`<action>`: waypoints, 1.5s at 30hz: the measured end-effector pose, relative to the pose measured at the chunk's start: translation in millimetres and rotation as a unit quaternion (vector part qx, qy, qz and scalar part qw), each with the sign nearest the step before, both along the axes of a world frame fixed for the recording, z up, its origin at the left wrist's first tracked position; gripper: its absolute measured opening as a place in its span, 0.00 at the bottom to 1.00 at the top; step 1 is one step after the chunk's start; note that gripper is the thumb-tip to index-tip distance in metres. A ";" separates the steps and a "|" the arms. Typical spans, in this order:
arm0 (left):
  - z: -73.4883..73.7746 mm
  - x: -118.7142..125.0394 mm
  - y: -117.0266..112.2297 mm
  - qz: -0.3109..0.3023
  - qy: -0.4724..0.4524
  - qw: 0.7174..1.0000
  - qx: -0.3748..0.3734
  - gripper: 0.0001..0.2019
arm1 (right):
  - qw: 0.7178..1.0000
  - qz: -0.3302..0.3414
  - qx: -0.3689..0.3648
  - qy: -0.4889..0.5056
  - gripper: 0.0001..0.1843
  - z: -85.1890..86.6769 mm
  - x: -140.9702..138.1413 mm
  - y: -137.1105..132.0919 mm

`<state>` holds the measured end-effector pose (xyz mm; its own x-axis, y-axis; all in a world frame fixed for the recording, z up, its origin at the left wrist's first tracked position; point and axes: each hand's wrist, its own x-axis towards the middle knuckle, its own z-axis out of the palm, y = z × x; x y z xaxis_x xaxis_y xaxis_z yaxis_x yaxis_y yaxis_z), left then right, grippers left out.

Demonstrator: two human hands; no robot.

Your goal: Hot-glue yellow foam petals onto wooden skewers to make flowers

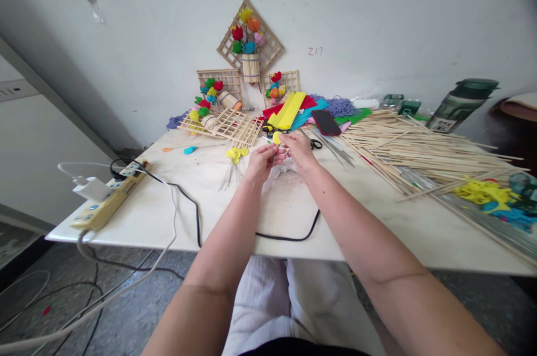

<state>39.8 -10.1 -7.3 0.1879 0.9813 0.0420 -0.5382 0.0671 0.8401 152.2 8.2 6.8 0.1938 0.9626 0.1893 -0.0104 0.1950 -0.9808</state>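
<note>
A small round yellow petal [277,137] stands up between my two hands above the table. My left hand [263,161] is closed just below it, around what looks like the petal's thin wire stem. From the other side, the fingertips of my right hand [301,152] pinch at the petal's edge. To the left lies a bunch of yellow petals [236,153] on thin wires. A blue petal [190,150] and an orange petal [166,149] on wires rest farther left. Black-handled scissors [316,144] lie just beyond my right hand.
Stick lattices with colourful flowers [250,29] stand against the wall. Folded yellow crepe paper [287,110] and a phone [326,122] lie behind my hands. Wooden sticks [403,143] spread rightward near a bottle [461,104]. A power strip [111,197] with cables sits left.
</note>
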 end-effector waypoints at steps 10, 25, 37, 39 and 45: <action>-0.7 2.6 -1.8 -0.022 0.015 0.999 0.020 0.03 | 0.991 0.045 -0.037 0.122 0.12 4.0 -4.6 -7.3; -3.1 3.9 -0.4 -0.031 0.018 0.999 0.024 0.03 | 0.995 0.007 -0.014 0.100 0.12 3.8 -6.0 -7.6; -2.3 2.6 -1.1 -0.026 0.026 0.999 0.017 0.03 | 0.993 0.013 -0.010 0.119 0.13 5.8 -5.3 -7.0; -2.0 3.8 -1.6 -0.027 0.036 0.999 0.013 0.04 | 0.994 0.002 -0.014 0.110 0.12 7.5 -5.7 -8.9; -2.9 3.8 -1.2 -0.042 0.055 0.997 0.018 0.03 | 0.993 -0.008 -0.037 0.114 0.12 8.4 -7.2 -10.0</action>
<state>43.5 -11.3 -10.2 0.2747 0.9601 0.0526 -0.4372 0.0760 0.8961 145.0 -1.8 15.1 0.2394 0.9685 0.0680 -0.2311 0.1249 -0.9649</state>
